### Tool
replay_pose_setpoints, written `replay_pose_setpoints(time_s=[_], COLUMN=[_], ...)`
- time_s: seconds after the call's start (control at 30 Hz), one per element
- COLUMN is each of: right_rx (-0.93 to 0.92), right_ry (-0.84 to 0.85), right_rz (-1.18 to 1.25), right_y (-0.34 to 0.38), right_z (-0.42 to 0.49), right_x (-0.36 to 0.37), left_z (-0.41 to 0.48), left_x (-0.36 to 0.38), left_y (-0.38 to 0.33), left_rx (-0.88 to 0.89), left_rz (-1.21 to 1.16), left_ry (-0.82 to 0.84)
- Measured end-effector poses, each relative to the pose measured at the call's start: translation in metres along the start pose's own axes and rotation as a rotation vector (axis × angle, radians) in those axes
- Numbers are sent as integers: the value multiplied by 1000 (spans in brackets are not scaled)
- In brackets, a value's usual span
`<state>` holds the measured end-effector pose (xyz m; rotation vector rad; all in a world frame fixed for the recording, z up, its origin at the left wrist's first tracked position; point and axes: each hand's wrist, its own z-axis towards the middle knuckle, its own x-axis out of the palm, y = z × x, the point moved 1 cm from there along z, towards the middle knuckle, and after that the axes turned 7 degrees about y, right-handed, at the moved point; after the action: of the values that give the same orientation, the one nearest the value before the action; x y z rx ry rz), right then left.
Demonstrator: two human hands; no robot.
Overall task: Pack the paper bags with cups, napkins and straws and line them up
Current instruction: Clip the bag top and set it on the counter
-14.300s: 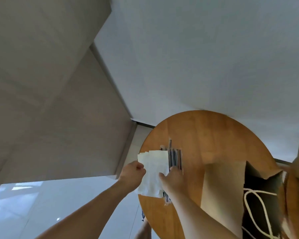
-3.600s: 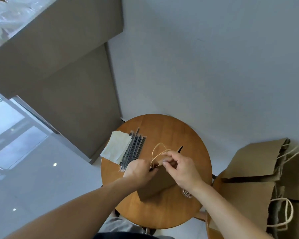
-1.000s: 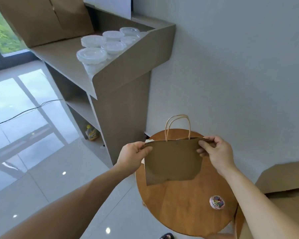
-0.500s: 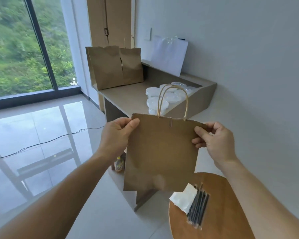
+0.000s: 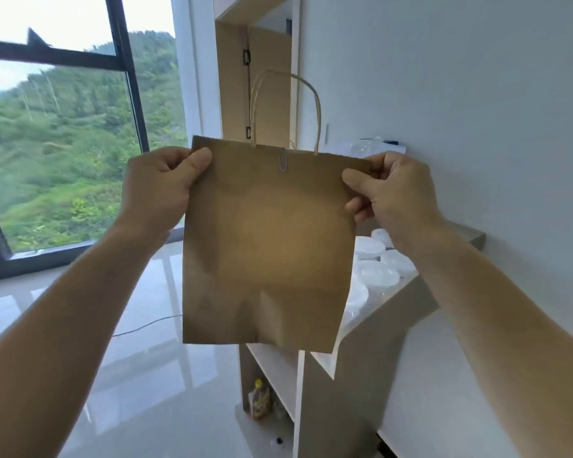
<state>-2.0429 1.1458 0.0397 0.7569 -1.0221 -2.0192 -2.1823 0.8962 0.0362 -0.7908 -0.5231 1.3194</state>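
Between both hands (image 5: 159,190), paper bag (image 5: 265,252) upright

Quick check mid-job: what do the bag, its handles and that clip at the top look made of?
Bag: brown kraft paper, matte, by its creases, serrated top edge and light glowing through. Handles: twisted paper cord, apparently, tan and ropy. Clip: thin bent wire, grey and shiny, likely metal.
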Motion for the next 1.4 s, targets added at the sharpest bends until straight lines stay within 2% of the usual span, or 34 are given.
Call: replay_pose_setpoints(time_s=[0.2,0.33,0.5,0.8,1.13,1.4], right_rx=[-43,14,168,383,441,433], right_ry=[-14,-19,-42,-103,-194,-244], right_rz=[-18,-49,-56,-246,-455,-538], right_y=[-11,-41,-100,-227,-321,-358], right_z=[101,166,248,374,471,504], right_x=[17,31,45,57,83,82], left_z=[81,133,191,269,324,336], left_x=[14,30,55,115,171,206], left_y=[23,60,137,270,363,384], left_rx=[51,61,34,-6,-123,-64], left_rz=[28,58,66,92,195,264], left_ry=[-50,-57,71,309,409,414])
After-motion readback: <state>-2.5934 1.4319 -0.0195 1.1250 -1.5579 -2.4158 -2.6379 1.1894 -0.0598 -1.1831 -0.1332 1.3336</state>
